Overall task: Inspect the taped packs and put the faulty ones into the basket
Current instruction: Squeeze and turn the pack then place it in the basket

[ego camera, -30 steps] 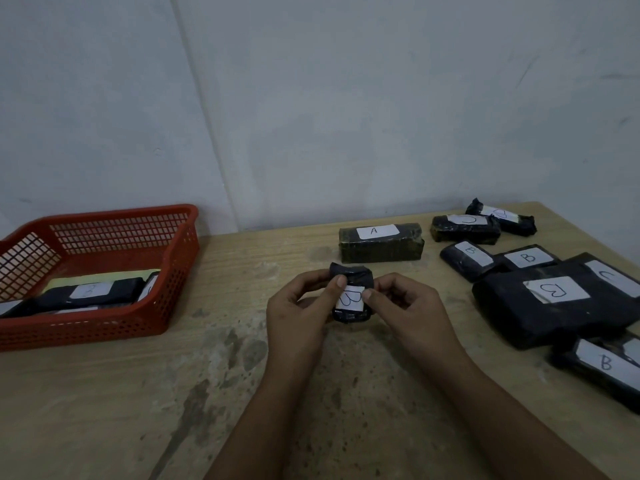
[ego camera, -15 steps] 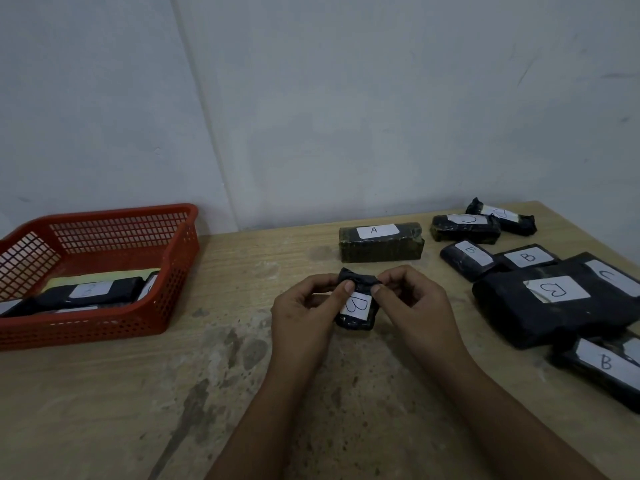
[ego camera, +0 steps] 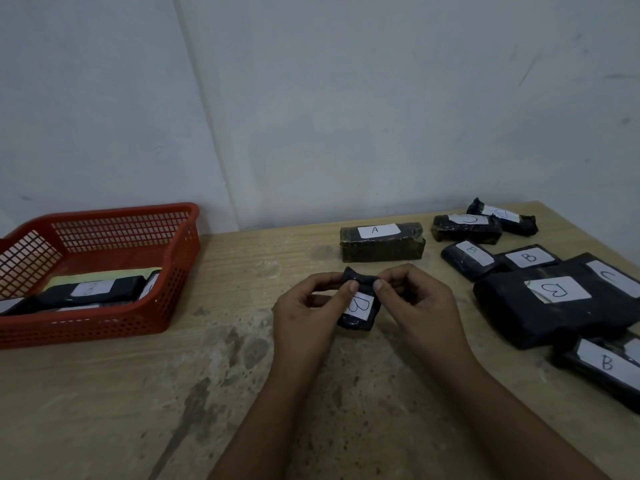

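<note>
Both thumbs are pressing down on the far end of a small black taped pack, the left hand and right hand curling round it from either side and holding it just above the table. Its white label, partly under the left thumb, is reading "B". The pack's long axis is running away from the person, its crumpled far end pointing toward the wall.

Just beyond the fingers, a greenish pack marked "A" is lying crosswise. Off to the right of the right hand, a cluster of black packs is lying together, labels showing "B" on several, an upside-down "B" on the largest, "C" on one beside it; the farthest two labels are too curved to read surely.

Well to the left of the left hand, a red mesh basket is sitting by the wall, holding dark labelled packs whose writing is not legible.

The table is pale wood grain, stained and blotchy near the person. The wall is plain and whitish.
</note>
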Demonstrator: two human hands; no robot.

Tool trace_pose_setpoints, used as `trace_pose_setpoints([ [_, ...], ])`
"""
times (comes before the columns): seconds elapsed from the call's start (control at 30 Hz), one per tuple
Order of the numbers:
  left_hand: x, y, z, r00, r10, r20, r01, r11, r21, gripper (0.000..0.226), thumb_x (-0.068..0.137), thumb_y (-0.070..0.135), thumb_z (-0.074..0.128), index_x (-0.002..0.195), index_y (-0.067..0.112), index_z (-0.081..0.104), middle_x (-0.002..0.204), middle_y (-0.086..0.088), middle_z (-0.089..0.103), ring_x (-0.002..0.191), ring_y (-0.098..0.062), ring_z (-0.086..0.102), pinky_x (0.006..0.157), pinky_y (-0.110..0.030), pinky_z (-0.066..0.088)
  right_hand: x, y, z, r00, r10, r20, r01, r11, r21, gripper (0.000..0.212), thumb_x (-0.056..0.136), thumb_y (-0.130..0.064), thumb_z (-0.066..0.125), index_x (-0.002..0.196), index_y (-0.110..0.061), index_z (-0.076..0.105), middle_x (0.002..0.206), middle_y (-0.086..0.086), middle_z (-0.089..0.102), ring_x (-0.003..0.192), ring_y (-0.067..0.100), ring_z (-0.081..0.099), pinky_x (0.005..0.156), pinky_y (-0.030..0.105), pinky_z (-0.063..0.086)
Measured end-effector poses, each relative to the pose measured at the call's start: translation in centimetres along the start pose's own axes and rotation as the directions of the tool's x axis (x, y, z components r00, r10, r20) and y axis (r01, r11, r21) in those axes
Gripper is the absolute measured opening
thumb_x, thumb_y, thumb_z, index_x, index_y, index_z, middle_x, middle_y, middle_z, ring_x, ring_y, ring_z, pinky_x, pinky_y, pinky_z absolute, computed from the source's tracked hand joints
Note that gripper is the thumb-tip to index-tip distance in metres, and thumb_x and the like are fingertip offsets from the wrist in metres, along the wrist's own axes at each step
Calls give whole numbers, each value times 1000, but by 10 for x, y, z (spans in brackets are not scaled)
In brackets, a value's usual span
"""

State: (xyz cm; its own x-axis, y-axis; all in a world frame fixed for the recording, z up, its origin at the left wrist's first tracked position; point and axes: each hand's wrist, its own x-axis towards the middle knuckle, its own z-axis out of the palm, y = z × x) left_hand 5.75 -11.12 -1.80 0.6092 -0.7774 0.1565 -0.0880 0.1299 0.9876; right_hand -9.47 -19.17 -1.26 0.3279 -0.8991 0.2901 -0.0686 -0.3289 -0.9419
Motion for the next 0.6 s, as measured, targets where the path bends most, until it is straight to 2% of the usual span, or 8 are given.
trace_pose_setpoints([
  [0.13, 0, -1, 1, 999, -12, -41, 12, 1000, -1, 14, 93, 29, 85, 106, 27, 83, 95, 1, 84, 89, -15, 82, 78, -43, 69, -1, 0, 1, 999, -44, 7, 44, 999, -18, 12, 99, -14, 72, 100, -26, 75, 92, -3, 73, 88, 16, 68, 73, 29, 60],
  [0.23, 2, -2, -1, 999, 14, -40, -14, 1000, 21, 12, 93, 28, 85, 104, 26, 83, 98, 2, 82, 90, -16, 81, 78, -45, 69, -3, -1, 3, 996, -67, 61, 70, 996, -50, 22, 98, -16, 74, 110, -34, 73, 96, -11, 69, 90, 11, 66, 75, 23, 59],
  [0.4, 3, -4, -1, 995, 101, -8, -100, 989, 105, 10, 94, 27, 84, 104, 27, 84, 102, 8, 79, 93, -13, 77, 82, -44, 67, -2, 2, 3, 987, -144, 70, 152, 978, -141, 17, 97, -14, 74, 101, -30, 74, 98, -15, 69, 94, 12, 67, 78, 28, 58],
  [0.47, 2, -3, -1, 993, 117, -11, -115, 984, 134, 11, 94, 30, 83, 105, 32, 83, 105, 13, 79, 98, -10, 75, 86, -40, 64, -1, 1, 3, 983, -169, 66, 177, 971, -159, 18, 97, -15, 74, 104, -32, 74, 101, -17, 69, 97, 10, 67, 80, 26, 57],
  [0.53, 2, -3, -2, 985, 166, -39, -155, 967, 201, 13, 94, 35, 83, 107, 37, 82, 107, 18, 74, 104, -6, 68, 86, -29, 57, -1, 0, 3, 980, -188, 66, 197, 965, -172, 19, 98, -18, 75, 111, -32, 76, 106, -20, 70, 103, 7, 67, 84, 23, 57],
  [0.6, 2, -1, -2, 979, 191, -69, -175, 966, 191, 16, 92, 34, 84, 108, 38, 82, 102, 14, 68, 95, -7, 64, 78, -21, 52, -1, 0, 3, 974, -220, 52, 226, 950, -216, 22, 98, -20, 76, 116, -33, 77, 112, -21, 71, 111, 6, 65, 90, 21, 53],
])
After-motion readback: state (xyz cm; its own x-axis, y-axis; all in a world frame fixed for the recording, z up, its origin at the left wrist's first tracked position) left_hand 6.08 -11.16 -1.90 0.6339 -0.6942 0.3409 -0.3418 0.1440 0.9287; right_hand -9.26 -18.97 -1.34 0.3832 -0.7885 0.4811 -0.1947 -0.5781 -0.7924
